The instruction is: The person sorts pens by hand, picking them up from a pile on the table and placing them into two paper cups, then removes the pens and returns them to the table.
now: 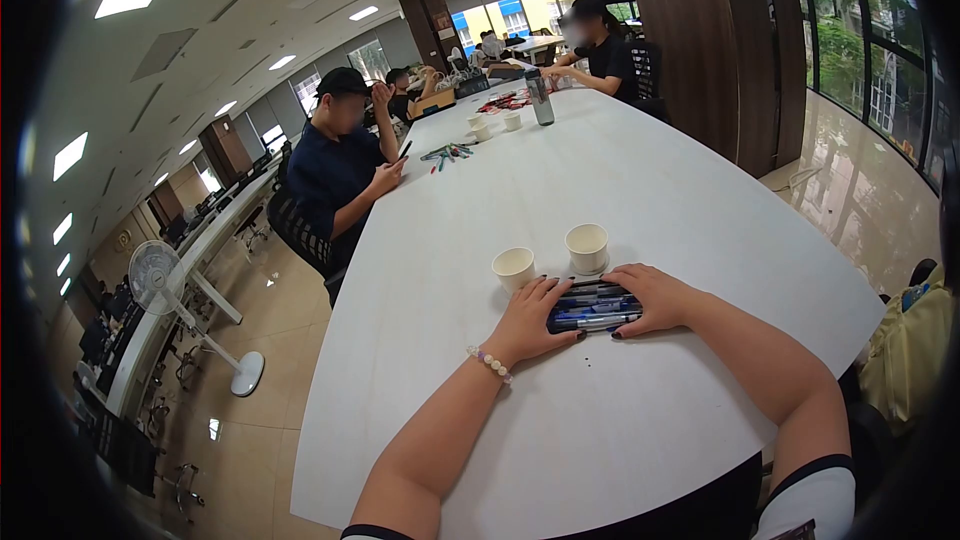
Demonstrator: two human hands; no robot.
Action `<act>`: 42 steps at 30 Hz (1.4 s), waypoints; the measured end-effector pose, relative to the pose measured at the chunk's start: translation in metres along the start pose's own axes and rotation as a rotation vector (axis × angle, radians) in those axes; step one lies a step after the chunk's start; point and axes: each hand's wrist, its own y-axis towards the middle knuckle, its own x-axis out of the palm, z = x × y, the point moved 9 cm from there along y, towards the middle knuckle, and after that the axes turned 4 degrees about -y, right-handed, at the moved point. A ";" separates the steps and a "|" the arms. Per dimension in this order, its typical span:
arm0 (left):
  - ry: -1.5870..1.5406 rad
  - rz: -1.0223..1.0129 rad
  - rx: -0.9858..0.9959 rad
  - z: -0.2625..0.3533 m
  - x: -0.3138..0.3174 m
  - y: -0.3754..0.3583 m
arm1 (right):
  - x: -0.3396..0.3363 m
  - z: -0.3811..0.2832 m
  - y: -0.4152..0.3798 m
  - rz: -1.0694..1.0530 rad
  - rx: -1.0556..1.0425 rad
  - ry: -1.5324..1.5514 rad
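Observation:
A bundle of pens (596, 306), dark, blue and clear-barrelled, lies side by side on the white table (440, 360). My left hand (528, 320) curves around the left end of the bundle, thumb at the near side and fingers at the far side. At the right end, my right hand (655, 298) cups the pens in the same way. Just beyond my fingers stand two white paper cups: the left paper cup (513, 266) by my left fingertips and the right paper cup (587, 248) slightly farther off. The pens' ends are hidden by my palms.
Farther up the table are more paper cups (482, 131), a pile of pens (446, 153) and a grey bottle (540, 100). A person in dark clothes (335, 155) sits at the left edge with a phone; another person (605, 55) sits at the far right. A fan (160, 275) stands left.

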 end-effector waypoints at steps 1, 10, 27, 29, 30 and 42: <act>-0.043 -0.011 -0.002 -0.001 0.001 0.001 | 0.000 0.000 0.000 -0.005 0.001 0.010; -0.089 0.028 0.010 0.010 -0.010 -0.002 | -0.008 -0.010 0.000 0.048 -0.013 0.027; -0.235 0.177 -0.002 0.004 -0.020 -0.003 | -0.018 0.052 -0.006 0.350 0.227 0.603; -0.218 0.184 0.022 0.006 -0.021 -0.004 | -0.020 0.052 -0.006 0.370 0.231 0.613; -0.218 0.184 0.021 0.007 -0.022 -0.004 | -0.020 0.052 -0.007 0.365 0.239 0.598; -0.196 0.155 0.012 0.007 -0.019 -0.003 | -0.022 0.052 -0.008 0.363 0.244 0.546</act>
